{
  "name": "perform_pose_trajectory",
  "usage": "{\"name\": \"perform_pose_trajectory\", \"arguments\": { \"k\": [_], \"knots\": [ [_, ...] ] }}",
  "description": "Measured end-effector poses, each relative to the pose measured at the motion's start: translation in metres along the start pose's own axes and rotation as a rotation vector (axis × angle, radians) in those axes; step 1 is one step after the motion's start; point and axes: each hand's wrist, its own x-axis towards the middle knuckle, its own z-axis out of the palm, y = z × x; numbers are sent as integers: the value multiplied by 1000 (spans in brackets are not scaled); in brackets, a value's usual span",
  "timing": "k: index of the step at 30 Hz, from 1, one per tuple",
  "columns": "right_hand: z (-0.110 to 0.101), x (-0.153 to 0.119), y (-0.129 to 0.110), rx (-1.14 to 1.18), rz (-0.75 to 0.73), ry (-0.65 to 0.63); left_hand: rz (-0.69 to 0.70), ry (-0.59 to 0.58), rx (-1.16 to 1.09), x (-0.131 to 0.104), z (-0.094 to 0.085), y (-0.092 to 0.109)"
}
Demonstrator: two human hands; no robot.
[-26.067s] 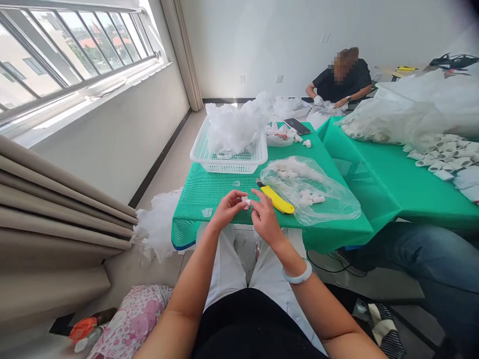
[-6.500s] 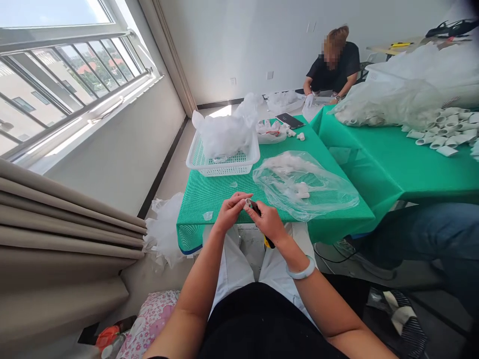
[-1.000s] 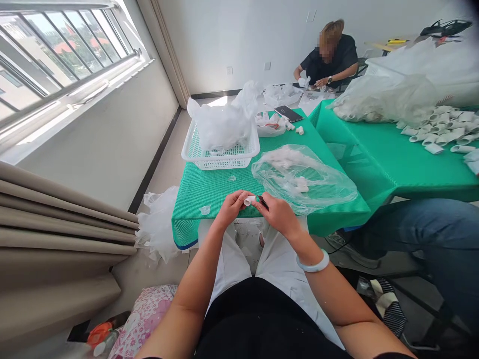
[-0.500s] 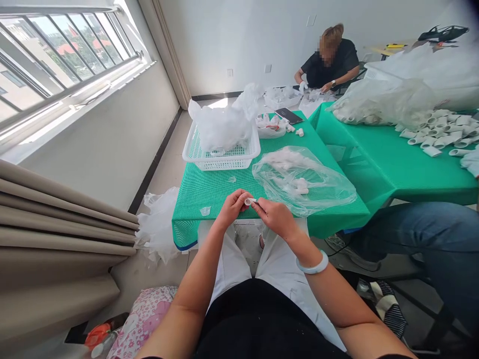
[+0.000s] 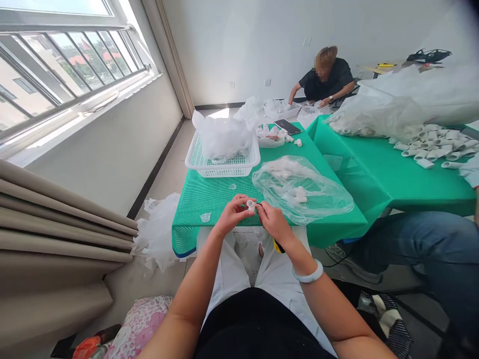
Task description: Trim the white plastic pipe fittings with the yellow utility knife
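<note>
Pinched between the thumb and fingers of my left hand [image 5: 236, 213] is a small white plastic pipe fitting [image 5: 251, 205], its round opening facing up toward me. My right hand [image 5: 272, 219] is closed around a tool with a yellow-and-black handle [image 5: 278, 246]. The thin dark tip of that tool meets the fitting's right side; most of it is hidden by my fingers, so its exact kind does not show. Just beyond my hands lies a clear plastic bag [image 5: 322, 192] with several white fittings in it. Both hands are over the near edge of the green-covered table [image 5: 209, 199].
A white basket [image 5: 224, 171] holding plastic bags stands at the back left. Behind are a bag of fittings [image 5: 270, 139] and a dark tablet-like object [image 5: 287, 126]. Fittings are piled [image 5: 437, 142] on the right table. A co-worker [image 5: 329, 80] crouches beyond; another person's leg [image 5: 411, 239] is at right.
The fitting has turned so its opening faces more upward. My right hand has tilted and drawn slightly lower, bringing the yellow-and-black handle into view. The camera view has shifted a little upward.
</note>
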Motion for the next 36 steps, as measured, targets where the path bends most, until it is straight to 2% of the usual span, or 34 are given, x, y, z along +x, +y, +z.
{"name": "perform_pose_trajectory", "arguments": {
  "k": [5,9,13,17,23,27,33,36],
  "knots": [
    [-7,-5,0,-104,-46,51,-9,7,-30,0,4,-8],
    [-12,-9,-5,-288,-137,52,65,39,109,1,7,-11],
    [-7,-8,-8,-441,-92,47,136,48,254,-1,10,-11],
    [1,-10,-6,-431,-84,74,146,65,280,-2,11,-12],
    [4,-12,-3,-286,-59,138,144,63,162,0,7,-14],
    [2,-6,-3,-38,-66,57,118,84,73,1,4,-14],
    [2,13,-1,505,96,-70,21,87,-130,2,1,-14],
    [7,19,2,615,115,-120,0,97,-207,2,0,-13]
  ]
}}
